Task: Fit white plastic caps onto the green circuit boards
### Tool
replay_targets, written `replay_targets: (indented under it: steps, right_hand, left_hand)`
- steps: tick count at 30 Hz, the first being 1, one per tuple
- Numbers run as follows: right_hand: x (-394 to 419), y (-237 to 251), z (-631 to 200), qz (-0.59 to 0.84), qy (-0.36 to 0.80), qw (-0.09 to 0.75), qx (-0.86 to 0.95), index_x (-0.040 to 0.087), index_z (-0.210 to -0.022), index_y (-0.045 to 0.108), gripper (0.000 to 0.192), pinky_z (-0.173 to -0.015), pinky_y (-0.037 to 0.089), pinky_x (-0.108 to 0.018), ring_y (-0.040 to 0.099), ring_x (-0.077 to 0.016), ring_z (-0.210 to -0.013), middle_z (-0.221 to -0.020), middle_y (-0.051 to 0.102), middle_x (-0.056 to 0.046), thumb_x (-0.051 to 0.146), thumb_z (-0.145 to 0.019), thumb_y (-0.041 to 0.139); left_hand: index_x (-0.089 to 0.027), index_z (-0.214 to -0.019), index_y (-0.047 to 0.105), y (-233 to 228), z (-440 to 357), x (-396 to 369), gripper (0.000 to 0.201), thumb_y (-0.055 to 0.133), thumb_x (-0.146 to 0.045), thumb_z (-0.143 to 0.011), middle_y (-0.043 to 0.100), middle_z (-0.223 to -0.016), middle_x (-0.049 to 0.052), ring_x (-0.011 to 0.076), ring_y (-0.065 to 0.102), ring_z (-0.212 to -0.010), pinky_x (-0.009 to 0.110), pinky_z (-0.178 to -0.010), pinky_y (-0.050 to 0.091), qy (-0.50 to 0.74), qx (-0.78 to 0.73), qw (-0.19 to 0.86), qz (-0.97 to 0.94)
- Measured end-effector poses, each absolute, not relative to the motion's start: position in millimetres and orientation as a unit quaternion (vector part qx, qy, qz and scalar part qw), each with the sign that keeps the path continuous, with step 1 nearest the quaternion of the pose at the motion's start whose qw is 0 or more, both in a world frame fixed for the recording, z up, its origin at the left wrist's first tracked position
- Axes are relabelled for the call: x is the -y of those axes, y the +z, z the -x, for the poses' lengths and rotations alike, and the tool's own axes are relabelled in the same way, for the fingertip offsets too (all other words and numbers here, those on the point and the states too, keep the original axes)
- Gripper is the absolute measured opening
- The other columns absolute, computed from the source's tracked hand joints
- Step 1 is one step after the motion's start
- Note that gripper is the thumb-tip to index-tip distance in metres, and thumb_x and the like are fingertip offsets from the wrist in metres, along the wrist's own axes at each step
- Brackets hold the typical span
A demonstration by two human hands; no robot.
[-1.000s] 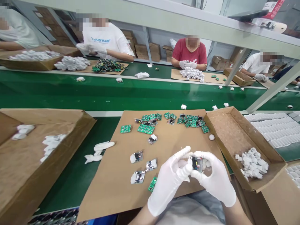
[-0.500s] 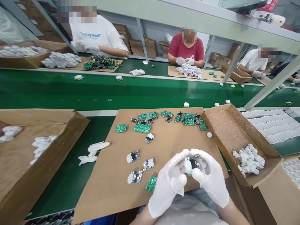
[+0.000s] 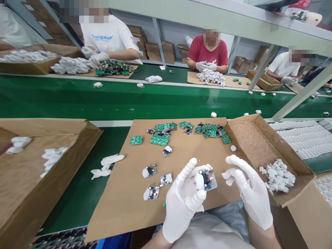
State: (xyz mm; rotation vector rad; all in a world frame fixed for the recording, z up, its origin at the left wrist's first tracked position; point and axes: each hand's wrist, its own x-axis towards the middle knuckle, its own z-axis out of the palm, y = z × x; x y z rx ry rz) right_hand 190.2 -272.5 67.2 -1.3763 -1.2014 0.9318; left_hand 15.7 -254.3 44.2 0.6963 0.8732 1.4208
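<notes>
A green bench (image 3: 77, 193) carried a flat cardboard sheet (image 3: 124, 204) — green circuit boards (image 3: 159, 140) and small assembled units (image 3: 149, 171) lay scattered on it. Open cardboard boxes (image 3: 259, 138) flanked the sheet, and white gloves (image 3: 111, 160) lay on the green surface.

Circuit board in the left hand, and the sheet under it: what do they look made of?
Circuit board: green laminate, glossy, with dark components and a white plastic-looking part attached; the left hand grips it. Sheet: brown corrugated cardboard, matte, judging by its raw edges. Gloves on both hands: thin white, likely latex.

We stood in an electronics assembly factory, green conveyor belt (image 3: 77, 100) ahead, gloved workers (image 3: 207, 52) far across, circuit boards (image 3: 166, 133) heaped on cardboard (image 3: 124, 204).
</notes>
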Motion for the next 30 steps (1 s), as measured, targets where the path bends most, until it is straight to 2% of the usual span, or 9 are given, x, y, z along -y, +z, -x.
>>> replay_targets:
  steps: [3, 6, 8, 11, 15, 18, 21, 25, 30]
  right_hand:
    - [269.2, 77.9, -180.7, 0.534, 0.351, 0.587, 0.497, 0.026, -0.102, 0.071, 0.013, -0.045, 0.054, -0.02, 0.072, -0.0139, -0.058, -0.084, 0.077, -0.002, 0.031, -0.09, 0.071]
    - [264.7, 84.9, -166.0, 0.475, 0.324, 0.618, 0.536, 0.027, -0.091, 0.069, 0.014, -0.059, 0.06, -0.018, 0.076, -0.0125, -0.071, -0.09, 0.077, 0.003, 0.021, -0.083, 0.079]
    - [261.0, 88.6, -158.5, 0.451, 0.287, 0.6, 0.595, 0.028, -0.09, 0.07, 0.018, -0.073, 0.061, -0.018, 0.076, -0.0123, -0.083, -0.088, 0.076, 0.004, 0.017, -0.081, 0.08]
    - [256.3, 93.3, -155.4, 0.427, 0.23, 0.553, 0.677, 0.027, -0.091, 0.07, 0.016, -0.08, 0.059, -0.018, 0.074, -0.0112, -0.087, -0.089, 0.076, 0.003, 0.014, -0.083, 0.078]
    - [256.4, 95.0, -164.3, 0.402, 0.243, 0.494, 0.732, 0.029, -0.107, 0.071, 0.021, -0.09, 0.057, -0.022, 0.071, -0.0132, -0.103, -0.106, 0.076, -0.001, 0.015, -0.091, 0.067]
    - [261.1, 89.5, -169.7, 0.395, 0.221, 0.499, 0.739, 0.035, -0.12, 0.069, 0.032, -0.08, 0.059, -0.022, 0.071, -0.0128, -0.091, -0.102, 0.074, -0.001, 0.015, -0.095, 0.061]
    - [267.0, 77.9, -168.5, 0.438, 0.151, 0.494, 0.735, 0.038, -0.122, 0.069, 0.037, -0.066, 0.059, -0.024, 0.07, -0.0147, -0.076, -0.091, 0.072, -0.001, 0.015, -0.093, 0.064]
    - [271.8, 64.2, -160.9, 0.47, 0.117, 0.488, 0.726, 0.036, -0.116, 0.071, 0.033, -0.062, 0.057, -0.028, 0.068, -0.0177, -0.07, -0.082, 0.07, -0.001, 0.014, -0.092, 0.063]
    - [274.7, 79.8, -159.0, 0.444, 0.147, 0.461, 0.754, 0.031, -0.117, 0.07, 0.027, -0.065, 0.058, -0.028, 0.066, -0.0173, -0.07, -0.081, 0.069, -0.003, 0.02, -0.098, 0.054]
  left_hand:
    - [-0.027, -0.111, 0.078, 45.2, -16.4, 254.8, 0.062, 0.097, -0.035, -0.052, 0.078, -0.076, 0.006, 0.0301, 0.075, -0.095, 0.03, -0.073, 0.063, 0.642, -0.352, 0.617, -0.287]
    - [-0.028, -0.103, 0.081, 43.6, -18.4, 255.6, 0.053, 0.097, -0.027, -0.052, 0.081, -0.085, 0.007, 0.0283, 0.077, -0.093, 0.028, -0.075, 0.064, 0.657, -0.335, 0.615, -0.28]
    - [-0.028, -0.099, 0.082, 41.9, -19.2, 255.7, 0.05, 0.097, -0.022, -0.052, 0.082, -0.084, 0.007, 0.0279, 0.077, -0.092, 0.027, -0.076, 0.064, 0.662, -0.327, 0.611, -0.287]
    - [-0.028, -0.095, 0.083, 40.5, -18.5, 255.2, 0.045, 0.096, -0.02, -0.053, 0.082, -0.092, 0.009, 0.0277, 0.078, -0.088, 0.03, -0.076, 0.065, 0.668, -0.332, 0.603, -0.284]
    - [-0.025, -0.091, 0.083, 40.1, -17.6, 254.7, 0.044, 0.098, -0.025, -0.05, 0.082, -0.087, 0.01, 0.0254, 0.078, -0.078, 0.029, -0.071, 0.065, 0.68, -0.332, 0.597, -0.264]
    - [-0.026, -0.095, 0.083, 39.2, -21.0, 254.2, 0.05, 0.098, -0.03, -0.049, 0.081, -0.083, 0.009, 0.0264, 0.077, -0.078, 0.032, -0.065, 0.065, 0.678, -0.315, 0.61, -0.263]
    - [-0.026, -0.095, 0.083, 39.1, -25.6, 253.3, 0.047, 0.097, -0.033, -0.051, 0.077, -0.074, 0.006, 0.0255, 0.075, -0.078, 0.032, -0.067, 0.064, 0.685, -0.312, 0.599, -0.272]
    - [-0.028, -0.092, 0.083, 41.2, -27.2, 254.0, 0.039, 0.095, -0.036, -0.055, 0.075, -0.066, 0.002, 0.0201, 0.073, -0.071, 0.033, -0.073, 0.063, 0.673, -0.318, 0.607, -0.278]
    - [-0.026, -0.089, 0.083, 45.5, -23.4, 256.6, 0.044, 0.096, -0.043, -0.051, 0.079, -0.079, 0.007, 0.0251, 0.076, -0.079, 0.036, -0.076, 0.063, 0.639, -0.346, 0.64, -0.251]
